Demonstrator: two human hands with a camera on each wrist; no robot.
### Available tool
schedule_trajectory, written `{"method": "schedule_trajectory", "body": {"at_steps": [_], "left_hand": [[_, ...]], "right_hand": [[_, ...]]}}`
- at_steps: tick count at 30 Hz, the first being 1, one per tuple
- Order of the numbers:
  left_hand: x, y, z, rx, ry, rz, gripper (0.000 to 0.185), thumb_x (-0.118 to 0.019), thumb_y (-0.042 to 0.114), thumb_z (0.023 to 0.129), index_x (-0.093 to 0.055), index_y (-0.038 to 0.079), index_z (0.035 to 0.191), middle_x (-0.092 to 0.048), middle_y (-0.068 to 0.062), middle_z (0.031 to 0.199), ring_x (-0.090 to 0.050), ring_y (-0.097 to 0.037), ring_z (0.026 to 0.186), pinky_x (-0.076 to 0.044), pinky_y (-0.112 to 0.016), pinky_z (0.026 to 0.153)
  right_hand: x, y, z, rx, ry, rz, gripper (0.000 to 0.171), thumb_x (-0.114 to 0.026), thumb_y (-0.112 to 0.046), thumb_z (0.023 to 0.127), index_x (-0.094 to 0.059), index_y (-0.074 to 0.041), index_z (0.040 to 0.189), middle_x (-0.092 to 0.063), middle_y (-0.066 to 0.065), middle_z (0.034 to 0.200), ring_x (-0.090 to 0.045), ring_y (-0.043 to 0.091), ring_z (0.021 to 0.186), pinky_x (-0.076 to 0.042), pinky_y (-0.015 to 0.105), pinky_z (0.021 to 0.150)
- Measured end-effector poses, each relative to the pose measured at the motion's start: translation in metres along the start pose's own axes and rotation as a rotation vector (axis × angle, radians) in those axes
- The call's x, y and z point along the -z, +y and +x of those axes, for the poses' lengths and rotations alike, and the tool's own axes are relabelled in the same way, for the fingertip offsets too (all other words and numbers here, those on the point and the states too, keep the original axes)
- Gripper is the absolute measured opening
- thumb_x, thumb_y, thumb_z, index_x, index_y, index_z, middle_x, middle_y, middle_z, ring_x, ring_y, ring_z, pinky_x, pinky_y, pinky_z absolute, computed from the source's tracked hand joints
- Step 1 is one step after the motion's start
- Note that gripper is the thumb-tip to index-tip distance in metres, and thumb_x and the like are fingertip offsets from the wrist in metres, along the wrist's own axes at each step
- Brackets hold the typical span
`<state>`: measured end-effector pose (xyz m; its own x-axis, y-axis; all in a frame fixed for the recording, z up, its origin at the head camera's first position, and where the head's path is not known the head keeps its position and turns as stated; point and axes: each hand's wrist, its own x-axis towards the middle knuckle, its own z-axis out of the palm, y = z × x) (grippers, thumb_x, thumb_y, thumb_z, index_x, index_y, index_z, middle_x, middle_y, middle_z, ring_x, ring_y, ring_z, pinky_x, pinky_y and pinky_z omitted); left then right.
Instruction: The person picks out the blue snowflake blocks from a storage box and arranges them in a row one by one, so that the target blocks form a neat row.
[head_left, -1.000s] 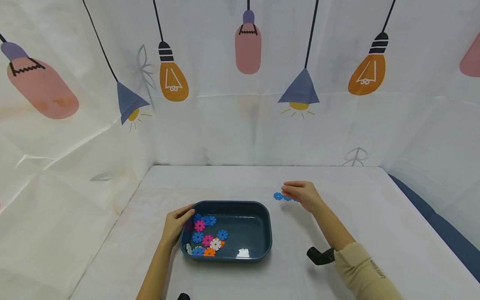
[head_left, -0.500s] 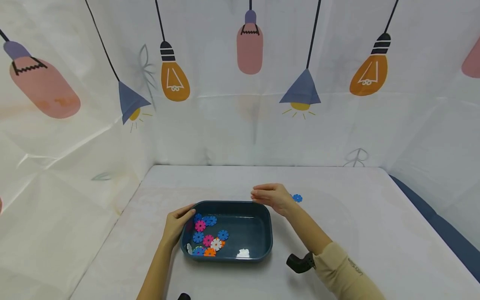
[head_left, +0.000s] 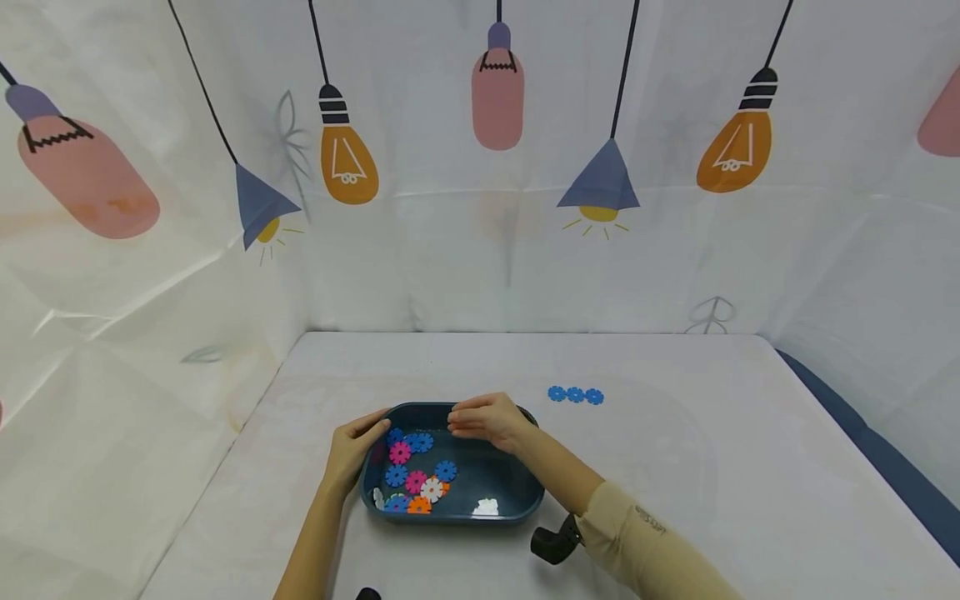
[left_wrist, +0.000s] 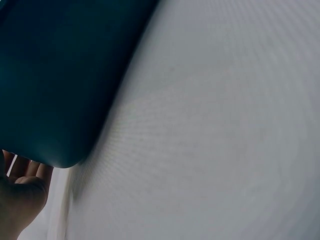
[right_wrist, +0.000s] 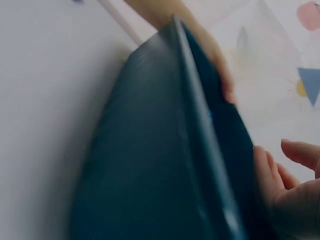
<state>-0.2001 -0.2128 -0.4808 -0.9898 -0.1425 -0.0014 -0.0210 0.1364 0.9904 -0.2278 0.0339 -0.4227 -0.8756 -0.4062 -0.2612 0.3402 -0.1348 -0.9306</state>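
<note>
Tray (head_left: 525, 487), dark blue, sits at lower centre of the head view with coloured gear discs (head_left: 415, 479) heaped in its left half; left hand (head_left: 352, 446) grips its left rim; right hand (head_left: 487, 419) hovers over its far edge, fingers loosely bent, holding nothing visible; three blue discs (head_left: 575, 395) lie in a row on the table (head_left: 712, 467), right of centre.

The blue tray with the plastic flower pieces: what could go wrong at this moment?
The right hand hovers over the tray; a careless reach could knock the loose pieces out. The left hand grips only the tray's left edge, so a push from the other side may slide it. The three joined blue pieces lie unguarded on the table, and the sleeve could sweep them away.
</note>
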Motion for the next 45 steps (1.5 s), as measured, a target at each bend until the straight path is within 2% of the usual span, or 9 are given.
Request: {"method": "schedule_trajectory", "body": {"at_steps": [11,20,24,27,30,35,38,45], "left_hand": [[-0.001,0.003,0.0,0.024,-0.023,-0.045,0.039,-0.064,0.015,0.089,-0.059,-0.003,0.124,-0.057,-0.018,0.128,-0.056,0.006,0.099,-0.044,-0.012,0.086],[0.0,0.004,0.0,0.016,-0.007,-0.024,0.039,-0.065,0.016,0.089,-0.06,-0.003,0.123,-0.058,-0.017,0.126,-0.056,0.007,0.099,-0.044,-0.01,0.085],[-0.001,0.005,0.0,0.021,-0.013,-0.028,0.04,-0.065,0.016,0.089,-0.06,-0.003,0.124,-0.058,-0.016,0.127,-0.056,0.007,0.099,-0.044,-0.011,0.086],[-0.001,0.004,0.0,0.022,-0.016,-0.032,0.04,-0.065,0.016,0.089,-0.06,-0.002,0.124,-0.057,-0.017,0.128,-0.056,0.007,0.099,-0.044,-0.011,0.086],[-0.001,0.004,-0.001,0.019,-0.021,-0.039,0.039,-0.064,0.015,0.09,-0.059,-0.003,0.124,-0.057,-0.018,0.128,-0.056,0.006,0.099,-0.044,-0.011,0.086],[-0.001,0.003,-0.002,0.022,-0.025,-0.037,0.039,-0.064,0.015,0.09,-0.059,-0.002,0.124,-0.057,-0.017,0.129,-0.055,0.007,0.1,-0.044,-0.011,0.086],[-0.001,0.004,-0.002,0.014,-0.021,-0.022,0.04,-0.064,0.017,0.09,-0.06,-0.002,0.124,-0.057,-0.017,0.128,-0.055,0.006,0.101,-0.043,-0.011,0.086],[0.0,0.005,-0.003,-0.002,-0.015,-0.007,0.04,-0.064,0.018,0.09,-0.06,-0.003,0.123,-0.059,-0.017,0.126,-0.056,0.003,0.102,-0.044,-0.011,0.086]], "right_hand": [[-0.021,0.017,0.013,-0.082,0.062,0.039,0.03,-0.064,0.006,0.084,-0.058,0.018,0.11,-0.07,0.016,0.087,-0.068,0.02,0.074,-0.056,0.037,0.075],[-0.036,0.027,0.022,-0.124,0.14,-0.07,0.032,-0.067,0.006,0.082,-0.059,0.017,0.11,-0.068,0.024,0.098,-0.067,0.031,0.092,-0.055,0.038,0.078],[-0.038,0.03,0.024,-0.152,0.18,-0.104,0.034,-0.067,0.008,0.08,-0.058,0.018,0.111,-0.068,0.024,0.099,-0.066,0.032,0.094,-0.055,0.037,0.078],[-0.04,0.031,0.024,-0.152,0.211,-0.114,0.032,-0.067,0.009,0.079,-0.059,0.017,0.109,-0.068,0.024,0.096,-0.068,0.03,0.089,-0.055,0.036,0.075],[-0.04,0.033,0.024,-0.139,0.266,-0.133,0.027,-0.068,0.01,0.077,-0.062,0.016,0.102,-0.069,0.021,0.088,-0.069,0.025,0.077,-0.057,0.034,0.07],[-0.04,0.033,0.023,-0.136,0.359,-0.191,0.014,-0.069,0.01,0.076,-0.065,0.011,0.089,-0.066,0.01,0.071,-0.063,0.014,0.06,-0.057,0.031,0.062],[-0.041,0.032,0.022,-0.135,0.357,-0.195,0.013,-0.069,0.01,0.076,-0.065,0.011,0.088,-0.064,0.008,0.069,-0.063,0.014,0.06,-0.057,0.031,0.063],[-0.049,0.035,0.024,-0.147,0.279,-0.115,0.024,-0.066,0.013,0.077,-0.061,0.016,0.1,-0.068,0.017,0.081,-0.068,0.021,0.073,-0.056,0.035,0.07]]}}
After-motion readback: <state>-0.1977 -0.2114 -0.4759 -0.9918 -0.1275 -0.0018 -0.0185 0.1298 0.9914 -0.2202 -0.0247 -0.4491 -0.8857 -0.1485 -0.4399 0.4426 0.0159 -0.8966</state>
